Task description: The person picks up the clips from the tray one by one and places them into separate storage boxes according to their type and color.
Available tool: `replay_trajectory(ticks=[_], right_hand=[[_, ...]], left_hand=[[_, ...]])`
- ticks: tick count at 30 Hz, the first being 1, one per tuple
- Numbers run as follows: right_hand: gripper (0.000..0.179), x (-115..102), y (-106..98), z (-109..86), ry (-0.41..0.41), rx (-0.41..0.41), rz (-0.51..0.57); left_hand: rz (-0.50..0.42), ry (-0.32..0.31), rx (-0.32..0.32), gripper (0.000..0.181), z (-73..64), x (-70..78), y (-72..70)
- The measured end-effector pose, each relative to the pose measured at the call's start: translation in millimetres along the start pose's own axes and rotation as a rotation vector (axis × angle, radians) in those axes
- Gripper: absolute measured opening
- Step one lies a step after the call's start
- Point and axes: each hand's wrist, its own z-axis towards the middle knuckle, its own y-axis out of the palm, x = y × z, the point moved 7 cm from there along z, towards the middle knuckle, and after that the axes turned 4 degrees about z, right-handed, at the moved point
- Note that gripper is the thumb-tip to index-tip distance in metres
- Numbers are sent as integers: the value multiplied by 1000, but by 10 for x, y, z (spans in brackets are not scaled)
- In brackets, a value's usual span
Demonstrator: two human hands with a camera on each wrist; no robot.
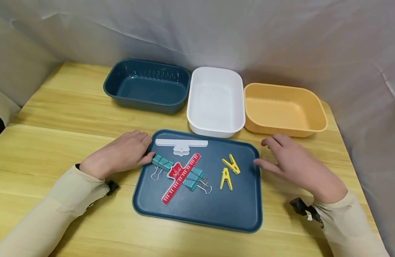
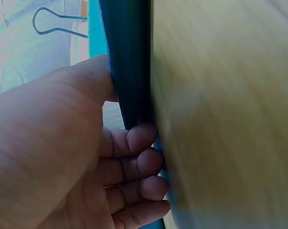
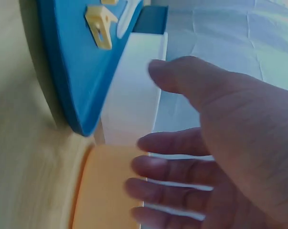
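Note:
My left hand (image 1: 120, 153) is at the left edge of a dark blue tray (image 1: 223, 212). In the left wrist view its thumb lies over the rim and its curled fingers (image 2: 151, 162) meet the tray's outer side. Beyond the tray's right edge, my right hand (image 1: 295, 166) hovers with thumb and fingers spread, holding nothing. On the tray lie a white long clip (image 1: 181, 144), a red ruler-like clip (image 1: 177, 184), two teal binder clips (image 1: 191, 181), and two yellow clothespins (image 1: 226, 179). The red clip partly overlaps the teal ones.
Behind the tray stand a dark blue bin (image 1: 146, 105), a white bin (image 1: 213, 130) and an orange bin (image 1: 281, 130), side by side. All are on a wooden table (image 1: 72, 114), with grey cloth (image 1: 216, 32) hanging behind and at the sides.

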Motion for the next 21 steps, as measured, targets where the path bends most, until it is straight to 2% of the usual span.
replay_trajectory(ticks=[5,10,15,18,21], right_hand=[[51,104,-183,88,-47,197,-6],[64,266,-341,173,-61,362,-8],[72,461,-414,230,-3,437,6],[84,572,-445,254,-3,485,8],[84,710,-460,284,39,485,15]], left_hand=[[-2,-2,-6,37,-2,4,-4],[5,12,-2,37,-7,4,-10],[9,30,5,35,-9,7,-12],[15,36,9,34,-7,10,-17],[22,46,17,36,0,18,-27]])
